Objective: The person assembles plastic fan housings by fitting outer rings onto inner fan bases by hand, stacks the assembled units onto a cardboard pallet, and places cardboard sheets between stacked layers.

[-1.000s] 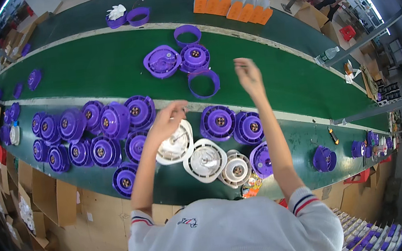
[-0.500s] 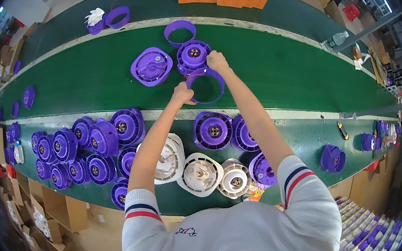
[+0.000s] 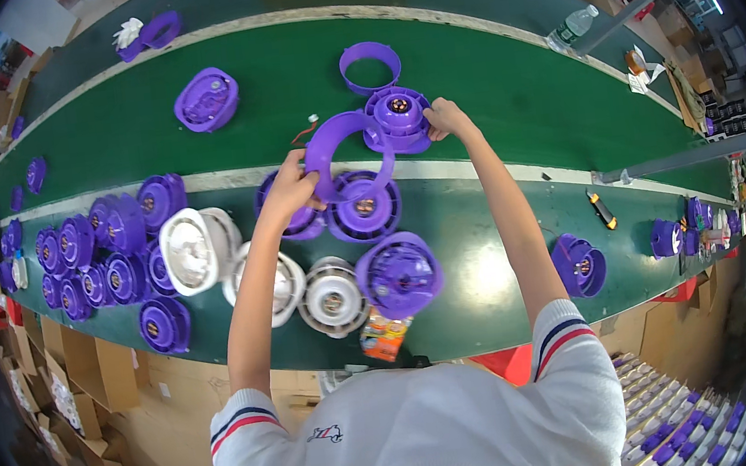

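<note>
My left hand (image 3: 296, 186) is closed on the left side of a purple plastic ring (image 3: 320, 154), held tilted over the belt's near edge. The ring's right side overlaps a round purple motor housing (image 3: 404, 124) on the green belt. At that housing's right rim, my right hand (image 3: 448, 119) grips with bent fingers. A second purple ring (image 3: 368, 50) lies just beyond the housing, and a red wire with a white connector (image 3: 312, 119) shows beside the held ring. Under the held ring, on the near bench, sits another purple motor housing (image 3: 367, 226).
Many purple housings (image 3: 127, 275) crowd the left bench, with white housings (image 3: 187, 252) and a purple one (image 3: 399, 276) nearer me. A utility knife (image 3: 602, 210) and a purple unit (image 3: 579, 266) lie right. An oval purple housing (image 3: 207, 101) sits far left on the belt; a bottle (image 3: 572, 27) lies far right.
My left hand has lifted and tilted the ring, moving it left. My right hand and the round housing have shifted right, along with the far ring. The oval housing is farther left; the view has shifted.
</note>
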The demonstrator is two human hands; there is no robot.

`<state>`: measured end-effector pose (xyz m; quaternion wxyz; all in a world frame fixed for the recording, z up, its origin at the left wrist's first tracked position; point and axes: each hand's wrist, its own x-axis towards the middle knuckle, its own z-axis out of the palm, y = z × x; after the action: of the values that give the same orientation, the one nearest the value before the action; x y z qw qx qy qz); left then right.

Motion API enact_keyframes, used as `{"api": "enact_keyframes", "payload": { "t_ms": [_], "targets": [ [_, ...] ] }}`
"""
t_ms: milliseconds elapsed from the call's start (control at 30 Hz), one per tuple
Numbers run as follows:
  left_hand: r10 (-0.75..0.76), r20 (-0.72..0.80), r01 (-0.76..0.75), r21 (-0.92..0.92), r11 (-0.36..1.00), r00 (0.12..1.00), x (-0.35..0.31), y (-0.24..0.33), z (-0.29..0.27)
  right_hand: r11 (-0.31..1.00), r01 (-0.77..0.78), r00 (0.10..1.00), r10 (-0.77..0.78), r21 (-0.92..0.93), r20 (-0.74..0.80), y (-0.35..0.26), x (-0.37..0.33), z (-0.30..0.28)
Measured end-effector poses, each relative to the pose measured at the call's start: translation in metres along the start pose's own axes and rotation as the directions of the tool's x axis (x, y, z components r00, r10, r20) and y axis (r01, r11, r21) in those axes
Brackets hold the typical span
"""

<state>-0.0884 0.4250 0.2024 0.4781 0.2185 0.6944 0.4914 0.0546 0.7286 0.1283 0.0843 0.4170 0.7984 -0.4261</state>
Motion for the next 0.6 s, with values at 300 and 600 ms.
{"api": "enact_keyframes", "payload": {
  "t_ms": [300, 600],
  "targets": [
    [-0.113, -0.114, 0.075, -0.296, 0.952, 0.987, -0.084, -0.031, 0.173, 0.978, 0.179, 0.984, -0.176, 0.108, -0.038, 0.154, -0.11, -0.027],
    [0.053, -0.089, -0.024, 0.304, 0.952, 0.995, -0.102, -0.108, 0.291, 0.986, 0.163, 0.987, -0.163, -0.028, 0.014, 0.225, -0.178, -0.045]
  ]
}}
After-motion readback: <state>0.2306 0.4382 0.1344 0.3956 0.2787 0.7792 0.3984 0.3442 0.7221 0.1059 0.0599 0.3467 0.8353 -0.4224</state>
